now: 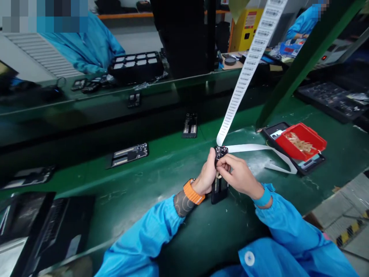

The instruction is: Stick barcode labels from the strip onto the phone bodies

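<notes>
I have the black, oblong phone body (219, 192), its green-black circuit board (221, 150) exposed at the far end, above the glossy green tabletop (129, 200), long axis running twelve to six o'clock. My left hand (205, 175) grips its nine o'clock edge, fingers wrapped round. My right hand (240, 175) lies toward four o'clock, fingertips bunched directly over the phone body's middle; from this far off I can't tell whether they pinch anything.

Pale glare lies on the green tabletop (129, 209) beside my right hand (240, 175), with deep shadow further back. My view looks soft and stretched toward the left edge; pixel blocks mask two upper patches.
</notes>
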Available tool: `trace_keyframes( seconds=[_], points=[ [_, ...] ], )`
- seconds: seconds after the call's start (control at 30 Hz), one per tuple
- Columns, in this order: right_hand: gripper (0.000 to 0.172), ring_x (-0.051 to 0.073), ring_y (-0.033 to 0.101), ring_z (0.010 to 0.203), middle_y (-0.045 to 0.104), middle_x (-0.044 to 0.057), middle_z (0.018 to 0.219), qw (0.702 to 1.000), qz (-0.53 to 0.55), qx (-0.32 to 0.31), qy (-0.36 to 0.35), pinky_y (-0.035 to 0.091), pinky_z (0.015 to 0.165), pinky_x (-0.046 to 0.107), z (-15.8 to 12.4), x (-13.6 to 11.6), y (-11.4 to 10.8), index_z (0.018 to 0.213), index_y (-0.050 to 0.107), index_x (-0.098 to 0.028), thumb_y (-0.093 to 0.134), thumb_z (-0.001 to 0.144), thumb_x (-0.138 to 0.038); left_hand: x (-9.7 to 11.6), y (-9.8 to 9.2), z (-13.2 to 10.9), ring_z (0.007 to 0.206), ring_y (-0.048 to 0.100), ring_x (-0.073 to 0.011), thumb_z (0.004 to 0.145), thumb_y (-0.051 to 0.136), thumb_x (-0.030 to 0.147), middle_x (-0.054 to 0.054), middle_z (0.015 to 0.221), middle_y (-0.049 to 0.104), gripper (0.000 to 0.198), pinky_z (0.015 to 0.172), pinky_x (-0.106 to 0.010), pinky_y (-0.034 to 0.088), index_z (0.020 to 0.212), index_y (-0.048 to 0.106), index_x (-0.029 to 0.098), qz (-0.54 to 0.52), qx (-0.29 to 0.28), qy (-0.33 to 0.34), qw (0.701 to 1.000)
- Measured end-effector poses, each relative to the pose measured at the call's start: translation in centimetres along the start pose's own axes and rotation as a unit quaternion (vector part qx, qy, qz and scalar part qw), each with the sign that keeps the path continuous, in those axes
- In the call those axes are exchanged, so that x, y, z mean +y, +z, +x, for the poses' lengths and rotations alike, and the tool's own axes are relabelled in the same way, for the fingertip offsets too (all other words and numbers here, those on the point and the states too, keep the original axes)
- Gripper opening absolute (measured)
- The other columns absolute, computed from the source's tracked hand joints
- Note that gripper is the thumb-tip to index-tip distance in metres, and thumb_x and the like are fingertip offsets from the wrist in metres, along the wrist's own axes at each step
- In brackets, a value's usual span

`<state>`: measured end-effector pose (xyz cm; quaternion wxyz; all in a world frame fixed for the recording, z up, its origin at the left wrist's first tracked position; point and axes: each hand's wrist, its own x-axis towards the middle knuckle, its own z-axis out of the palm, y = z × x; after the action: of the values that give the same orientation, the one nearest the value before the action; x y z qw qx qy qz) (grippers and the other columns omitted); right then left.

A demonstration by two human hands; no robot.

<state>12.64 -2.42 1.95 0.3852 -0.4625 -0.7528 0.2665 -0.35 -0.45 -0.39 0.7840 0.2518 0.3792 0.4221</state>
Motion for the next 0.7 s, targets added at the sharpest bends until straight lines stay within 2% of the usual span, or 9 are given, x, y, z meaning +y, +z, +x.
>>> trace_keyframes(
  seconds=[0.13,0.23,0.3,0.37,0.43,0.47,0.5,0.57,0.7],
  points=[
    [0.014,0.015,0.051,0.068,0.056,0.001,0.078,0.998,-0.047,-0.029,-0.002,0.040,0.063,0.027,0.1,-0.8,0.1,0.080,0.053,-0.021,0.051,0.090,-0.010,-0.1,0.2,-0.1,0.075,0.066,-0.0203,0.082,0.059,0.071,-0.005,0.071,0.068,0.057,0.070,-0.029,0.050,0.084,0.071,0.015,0.055,0.014,-0.009,0.998],
    [0.016,0.016,0.052,0.069,0.056,0.001,0.078,0.997,-0.046,-0.057,-0.034,0.041,0.065,0.028,-0.1,-1.5,-0.9,0.080,0.050,-0.021,0.047,0.093,-0.013,1.5,0.3,0.7,0.071,0.067,-0.0202,0.084,0.049,0.077,-0.008,0.078,0.071,0.068,0.067,-0.029,0.053,0.090,0.071,0.013,0.033,-0.001,-0.037,0.999],
    [0.017,0.016,0.054,0.069,0.058,0.001,0.077,0.998,-0.038,-0.043,-0.034,0.042,0.065,0.028,-0.6,-0.9,-3.6,0.080,0.051,-0.022,0.046,0.095,-0.016,3.6,-0.2,1.8,0.067,0.068,-0.0200,0.088,0.038,0.078,-0.010,0.082,0.072,0.074,0.063,-0.029,0.054,0.098,0.071,0.012,0.004,-0.004,-0.016,1.000],
    [0.016,0.017,0.057,0.071,0.060,0.002,0.079,0.993,-0.096,0.066,0.012,0.043,0.067,0.030,-1.4,1.2,-8.2,0.082,0.054,-0.023,0.046,0.096,-0.020,6.2,-1.1,3.4,0.063,0.069,-0.0196,0.092,0.033,0.074,-0.011,0.084,0.073,0.073,0.058,-0.028,0.053,0.107,0.069,0.013,0.007,0.005,0.034,0.999],
    [0.007,0.021,0.057,0.073,0.062,0.005,0.082,0.936,-0.222,0.256,0.090,0.041,0.066,0.033,-2.3,4.6,-13.5,0.087,0.057,-0.023,0.051,0.092,-0.024,8.5,-2.3,5.1,0.061,0.069,-0.0209,0.094,0.032,0.070,-0.012,0.082,0.074,0.071,0.055,-0.028,0.052,0.118,0.066,0.012,0.046,-0.014,0.037,0.998],
    [0.006,0.023,0.057,0.073,0.062,0.007,0.081,0.902,-0.281,0.294,0.144,0.040,0.066,0.035,-2.8,6.4,-16.0,0.085,0.057,-0.023,0.052,0.090,-0.024,9.3,-2.7,6.1,0.061,0.070,-0.0223,0.094,0.031,0.070,-0.013,0.081,0.074,0.073,0.054,-0.028,0.052,0.122,0.065,0.011,0.067,-0.043,0.010,0.997],
    [0.009,0.024,0.056,0.074,0.061,0.008,0.079,0.871,-0.340,0.303,0.184,0.038,0.067,0.036,-3.4,8.2,-18.2,0.082,0.056,-0.024,0.051,0.089,-0.024,9.9,-3.1,6.9,0.061,0.070,-0.0237,0.094,0.030,0.071,-0.014,0.079,0.074,0.076,0.054,-0.029,0.052,0.125,0.064,0.010,0.084,-0.080,-0.027,0.993],
    [0.015,0.025,0.055,0.072,0.060,0.008,0.076,0.850,-0.415,0.229,0.228,0.034,0.065,0.037,-4.4,11.1,-21.1,0.072,0.055,-0.024,0.054,0.087,-0.024,10.3,-3.2,8.5,0.063,0.071,-0.0258,0.094,0.026,0.072,-0.016,0.078,0.073,0.081,0.057,-0.032,0.054,0.127,0.063,0.007,0.099,-0.160,-0.099,0.977],
    [0.029,0.024,0.051,0.064,0.053,0.007,0.065,0.835,-0.450,0.188,0.254,0.026,0.061,0.036,-5.5,13.0,-22.6,0.058,0.053,-0.023,0.061,0.084,-0.032,9.6,-2.3,10.3,0.067,0.070,-0.0256,0.096,0.022,0.071,-0.019,0.082,0.073,0.085,0.064,-0.034,0.054,0.124,0.064,0.003,0.075,-0.279,-0.164,0.943]
  ],
)
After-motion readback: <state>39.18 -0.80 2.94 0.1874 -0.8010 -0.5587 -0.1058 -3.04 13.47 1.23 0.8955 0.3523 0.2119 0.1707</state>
